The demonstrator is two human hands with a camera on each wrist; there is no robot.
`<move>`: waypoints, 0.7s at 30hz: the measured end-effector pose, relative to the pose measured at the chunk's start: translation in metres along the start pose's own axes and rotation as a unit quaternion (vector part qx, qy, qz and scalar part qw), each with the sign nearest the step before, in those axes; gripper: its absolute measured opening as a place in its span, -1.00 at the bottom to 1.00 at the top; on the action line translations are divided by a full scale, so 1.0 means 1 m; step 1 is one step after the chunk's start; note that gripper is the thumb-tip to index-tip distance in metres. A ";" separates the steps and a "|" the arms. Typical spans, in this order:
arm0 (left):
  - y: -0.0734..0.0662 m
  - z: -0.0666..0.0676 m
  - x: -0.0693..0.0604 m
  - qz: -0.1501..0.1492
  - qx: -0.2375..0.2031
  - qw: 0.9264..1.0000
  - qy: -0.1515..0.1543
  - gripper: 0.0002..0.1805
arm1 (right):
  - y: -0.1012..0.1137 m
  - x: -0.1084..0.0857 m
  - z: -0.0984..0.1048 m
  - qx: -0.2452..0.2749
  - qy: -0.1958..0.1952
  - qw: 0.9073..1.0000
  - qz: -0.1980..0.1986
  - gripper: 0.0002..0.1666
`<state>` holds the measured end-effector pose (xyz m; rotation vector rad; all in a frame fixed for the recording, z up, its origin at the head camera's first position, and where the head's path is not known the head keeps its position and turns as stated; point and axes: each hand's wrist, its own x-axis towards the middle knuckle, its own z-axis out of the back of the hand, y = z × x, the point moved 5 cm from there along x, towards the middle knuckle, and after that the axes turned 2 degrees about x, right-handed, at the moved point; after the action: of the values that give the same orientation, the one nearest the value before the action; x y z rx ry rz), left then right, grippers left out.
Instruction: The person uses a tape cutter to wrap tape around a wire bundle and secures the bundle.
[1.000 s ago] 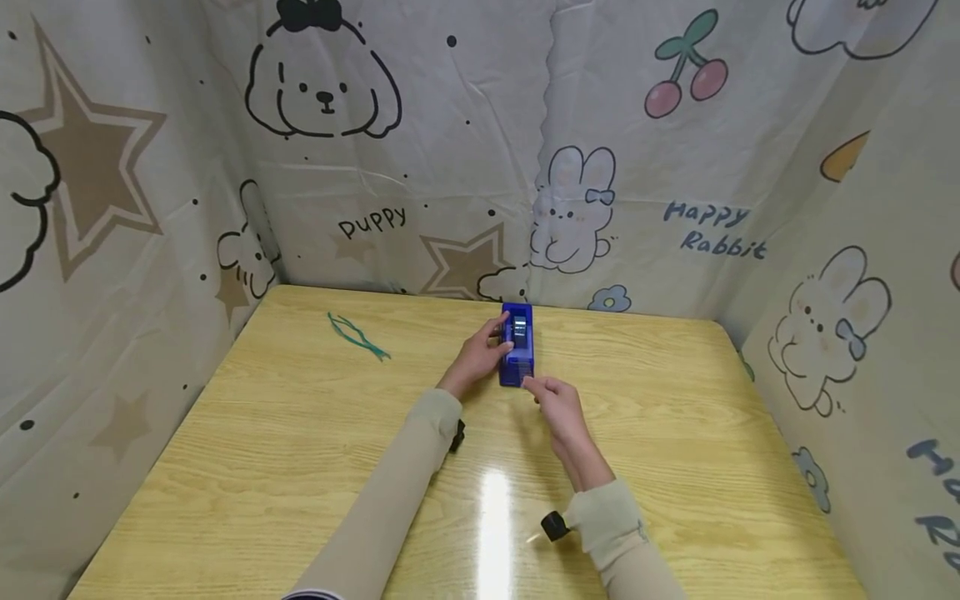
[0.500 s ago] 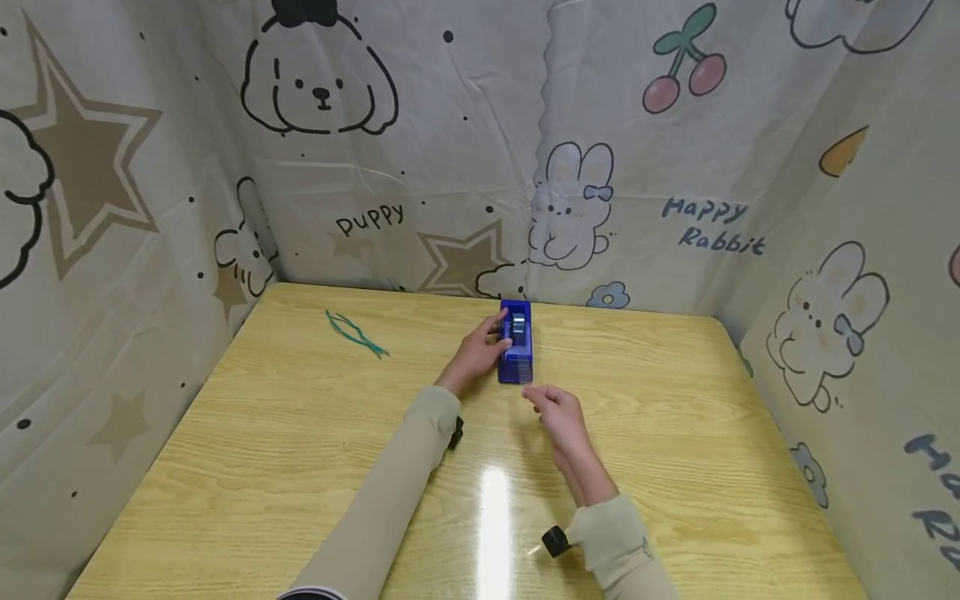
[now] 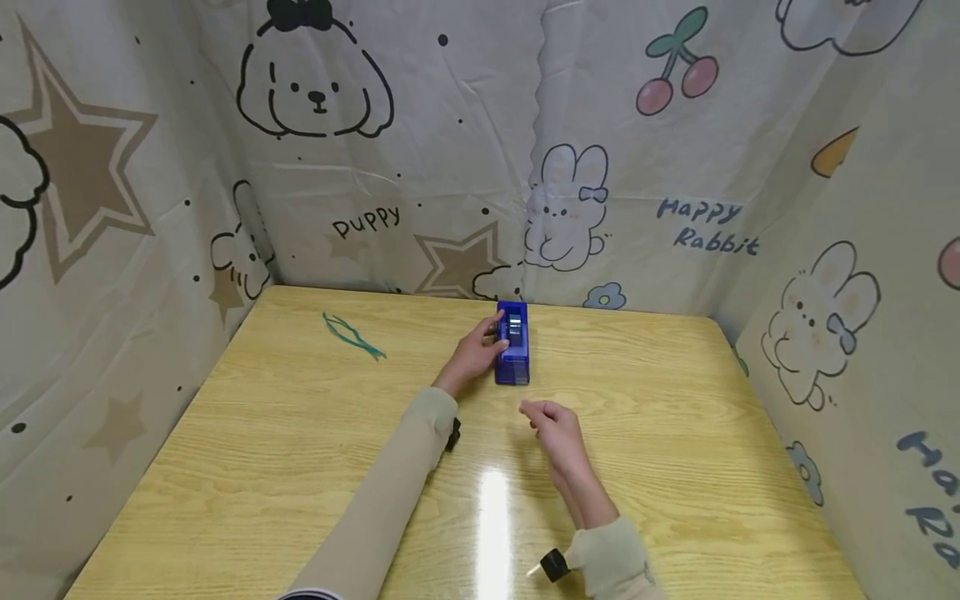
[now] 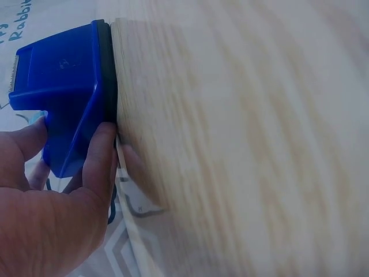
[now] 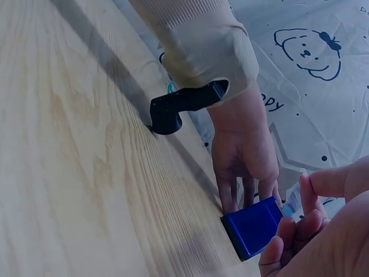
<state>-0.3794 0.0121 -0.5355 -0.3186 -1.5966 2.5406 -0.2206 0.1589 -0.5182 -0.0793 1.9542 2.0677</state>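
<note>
Left hand [image 3: 474, 354] is clamped on the blue tape dispenser [image 3: 513, 369], prob bracing it, while right hand [image 3: 558, 432] pinches clear tape [image 5: 293, 199].

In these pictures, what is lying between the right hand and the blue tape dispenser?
A clear strip, apparently tape, runs from the right hand toward the blue tape dispenser in the right wrist view; the head view does not show it clearly.

Worktop [image 3: 660, 417]: pale wood-grain surface. Blue tape dispenser [image 3: 516, 351] stands upright at far edge; thin teal item [image 3: 363, 342] lies near far-left corner.
</note>
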 end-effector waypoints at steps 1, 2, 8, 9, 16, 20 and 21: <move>0.000 0.000 0.000 0.000 0.003 1.000 -0.001 -0.32 | 0.000 -0.002 0.000 0.001 0.000 1.000 0.002 -0.69; 0.000 0.001 0.001 -0.001 0.004 1.000 -0.002 -0.32 | 0.000 -0.004 0.000 0.003 0.001 1.000 0.003 -0.69; 0.000 0.001 0.002 -0.005 -0.007 1.000 0.001 -0.32 | 0.000 -0.016 0.001 0.003 0.009 1.000 0.006 -0.68; 0.000 0.001 0.002 -0.004 -0.010 1.000 0.001 -0.32 | 0.000 -0.018 0.001 0.002 0.010 1.000 0.005 -0.68; -0.005 0.003 0.002 -0.014 0.003 1.000 -0.008 -0.32 | -0.004 -0.030 0.000 0.010 0.018 1.000 0.009 -0.63; -0.007 0.003 0.001 -0.015 0.014 1.000 -0.007 -0.32 | -0.010 -0.035 0.000 0.015 0.020 1.000 0.005 -0.62; -0.007 0.003 0.001 -0.012 0.014 1.000 -0.008 -0.32 | -0.011 -0.035 0.000 0.017 0.021 1.000 0.004 -0.63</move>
<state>-0.3810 0.0128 -0.5286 -0.2744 -1.5584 2.5512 -0.1841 0.1526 -0.5203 -0.1080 2.0165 2.0541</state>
